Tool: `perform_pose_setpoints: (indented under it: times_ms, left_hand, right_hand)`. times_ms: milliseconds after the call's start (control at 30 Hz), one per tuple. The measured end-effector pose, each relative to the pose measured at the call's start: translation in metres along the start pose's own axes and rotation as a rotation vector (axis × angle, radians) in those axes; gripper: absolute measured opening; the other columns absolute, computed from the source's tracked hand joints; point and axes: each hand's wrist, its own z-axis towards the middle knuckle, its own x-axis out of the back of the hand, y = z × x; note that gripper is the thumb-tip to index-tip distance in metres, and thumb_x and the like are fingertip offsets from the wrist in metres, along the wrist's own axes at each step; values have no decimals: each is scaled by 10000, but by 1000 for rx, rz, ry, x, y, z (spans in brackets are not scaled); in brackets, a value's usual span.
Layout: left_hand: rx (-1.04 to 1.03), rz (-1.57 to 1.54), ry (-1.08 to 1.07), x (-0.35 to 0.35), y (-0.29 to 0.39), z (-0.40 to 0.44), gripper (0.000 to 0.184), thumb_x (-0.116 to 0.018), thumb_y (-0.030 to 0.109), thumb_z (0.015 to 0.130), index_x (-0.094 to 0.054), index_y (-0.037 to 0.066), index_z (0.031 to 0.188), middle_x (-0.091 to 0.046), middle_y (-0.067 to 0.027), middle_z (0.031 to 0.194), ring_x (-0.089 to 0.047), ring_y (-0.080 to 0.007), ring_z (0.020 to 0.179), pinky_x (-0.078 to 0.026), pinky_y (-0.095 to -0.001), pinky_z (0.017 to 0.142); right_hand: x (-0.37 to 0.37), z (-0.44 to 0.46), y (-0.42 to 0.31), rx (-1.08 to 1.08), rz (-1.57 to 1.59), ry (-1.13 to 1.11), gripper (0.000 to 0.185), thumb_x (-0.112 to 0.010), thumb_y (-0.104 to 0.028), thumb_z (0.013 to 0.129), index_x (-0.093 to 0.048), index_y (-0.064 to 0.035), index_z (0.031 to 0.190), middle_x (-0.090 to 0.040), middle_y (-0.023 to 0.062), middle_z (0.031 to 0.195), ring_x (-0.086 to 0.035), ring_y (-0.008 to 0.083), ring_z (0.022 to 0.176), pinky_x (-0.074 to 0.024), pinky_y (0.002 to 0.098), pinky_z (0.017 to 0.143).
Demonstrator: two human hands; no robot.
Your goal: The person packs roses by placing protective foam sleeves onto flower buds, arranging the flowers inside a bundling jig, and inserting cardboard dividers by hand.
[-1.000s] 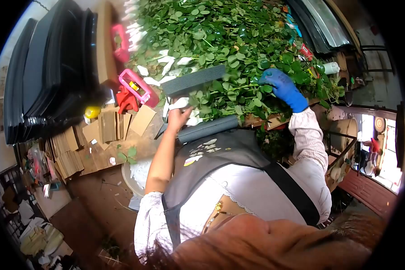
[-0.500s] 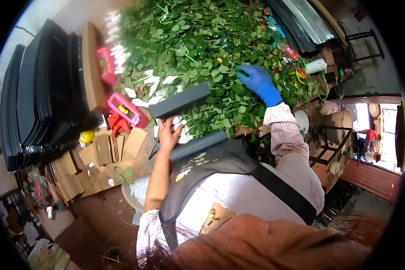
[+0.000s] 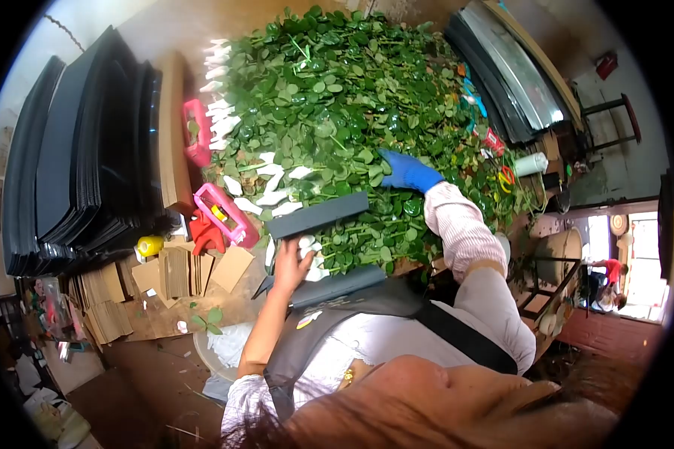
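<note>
My left hand (image 3: 292,263), bare, is curled round a white-wrapped bud (image 3: 307,242) at the near left edge of the leafy stems (image 3: 322,127). Just beyond its fingertips, a grey corrugated strip (image 3: 318,215) lies tilted across the stems. A grey rolled sheet (image 3: 341,286) rests at the near edge, beside my apron. To the right, my right hand (image 3: 408,172) wears a blue glove and reaches over the leaves with thumb and fingers apart. Nothing shows between them. More white-wrapped buds (image 3: 271,197) lie left of the strip.
Pink tape dispensers (image 3: 225,213), a red glove (image 3: 206,233) and cardboard pieces (image 3: 176,273) are on the left. Tall dark stacked sheets (image 3: 90,157) stand behind them. Scissors (image 3: 506,178) and a white roll (image 3: 530,164) lie right. A person in red (image 3: 614,271) is far off.
My right hand has moved left over the leaves, and its thumb and fingers have spread. My left hand stays by the strip, now round a bud. The view has tilted, showing more of the table's far end.
</note>
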Motion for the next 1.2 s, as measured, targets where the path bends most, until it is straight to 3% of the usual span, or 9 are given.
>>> perform_pose_setpoints:
  times_ms: [67,167,300,433,667,867,1033,1133,1200]
  left_hand:
    - [25,-25,-31,2,-1,1,511,-739,241,845,-552,57,1283,-585,-214,1161,-637,-382,969,-520,-461,838]
    - [24,-45,-40,2,-1,1,509,-733,243,849,-547,82,1294,-579,-222,1183,-611,-412,1011,-507,-478,855]
    - [4,-80,-67,3,2,5,444,-726,224,852,-590,122,1262,-591,-207,1182,-594,-416,1046,-501,-475,873]
    - [-13,-74,-68,3,-3,3,426,-731,212,856,-603,115,1250,-592,-214,1123,-594,-410,1011,-503,-467,856]
    - [-43,-34,2,1,-1,0,446,-726,225,869,-581,95,1271,-525,-238,1175,-570,-440,1041,-490,-470,875]
    - [-30,-9,-27,-4,-7,-2,472,-716,223,877,-545,59,1285,-493,-260,1266,-558,-461,1074,-497,-490,880]
    - [67,-67,-47,-2,0,-2,472,-747,229,860,-558,29,1243,-529,-233,1140,-570,-418,1001,-485,-464,864]
    - [67,-56,-40,-6,-7,-5,457,-755,219,863,-556,18,1222,-529,-189,1065,-595,-302,769,-510,-408,718]
    - [23,2,-10,-18,-25,-11,441,-755,227,870,-562,14,1206,-534,-168,1030,-590,-264,690,-510,-386,649]
  right_hand:
    - [23,-24,-13,90,222,-76,1270,-819,-557,687,-74,-39,1575,-197,269,1602,-271,376,1470,-246,396,1207]
    - [-6,-22,-8,-76,-498,-210,1334,-866,-549,615,-70,-120,1595,-256,266,1585,-293,353,1469,-242,450,1196]
    - [-33,26,30,-186,-354,-15,1071,-791,-378,753,-150,-165,1584,-441,201,1485,-430,354,1364,-293,474,1152]
    - [-13,44,41,-128,-292,79,602,-745,-344,777,-582,-115,1310,-647,195,1207,-626,366,1098,-499,439,950]
    - [83,-39,55,62,-459,1088,451,-624,8,688,-677,-134,1113,-638,161,928,-598,377,909,-484,479,827]
    - [135,-68,31,237,-348,1237,431,-615,-14,740,-675,-152,1144,-641,148,941,-596,372,938,-478,448,818]
    - [87,11,-33,152,-439,772,535,-625,7,690,-659,-171,1193,-624,162,981,-599,343,898,-482,477,800]
    - [84,59,-63,141,-430,-41,781,-757,-425,761,-468,-194,1449,-556,175,1343,-587,343,1187,-456,438,1041]
    - [115,99,-101,190,-399,110,696,-725,-409,788,-501,-182,1407,-578,173,1292,-601,346,1151,-475,461,1002]
